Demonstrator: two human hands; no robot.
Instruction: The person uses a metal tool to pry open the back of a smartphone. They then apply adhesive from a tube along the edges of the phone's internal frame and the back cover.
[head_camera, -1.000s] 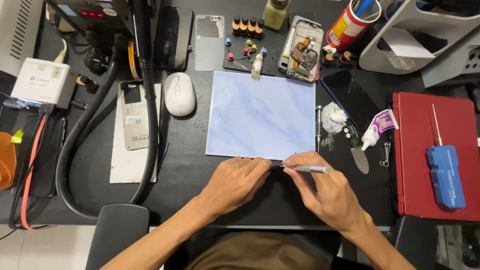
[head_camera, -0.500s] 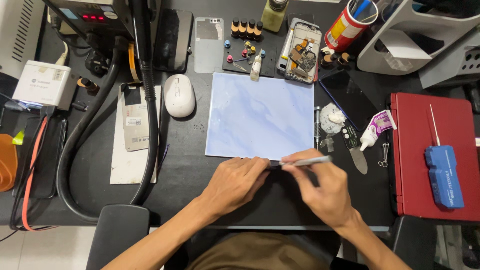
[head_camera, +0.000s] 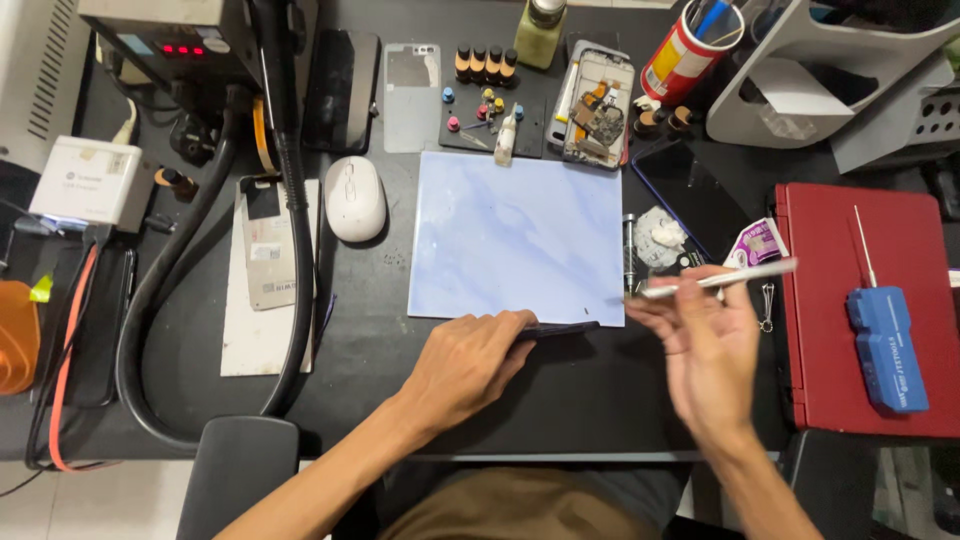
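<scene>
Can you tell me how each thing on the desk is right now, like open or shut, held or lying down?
left hand: holding the dark phone
dark phone: flat, at the blue mat's near edge
right hand: lifted, gripping the silver tool
silver tool: held, nearly level
blue mat: lying flat
opened phone: back off, insides showing
red case: shut

Setting: phone repair workbench. Evidence: opened smartphone (head_camera: 598, 110) with exposed internals, detached back cover (head_camera: 411, 96), hot-air station (head_camera: 165, 40) with black hose (head_camera: 290, 190), row of small bottles (head_camera: 486, 62), pale blue work mat (head_camera: 517, 238), red case (head_camera: 860, 310) on black table (head_camera: 380, 350).
</scene>
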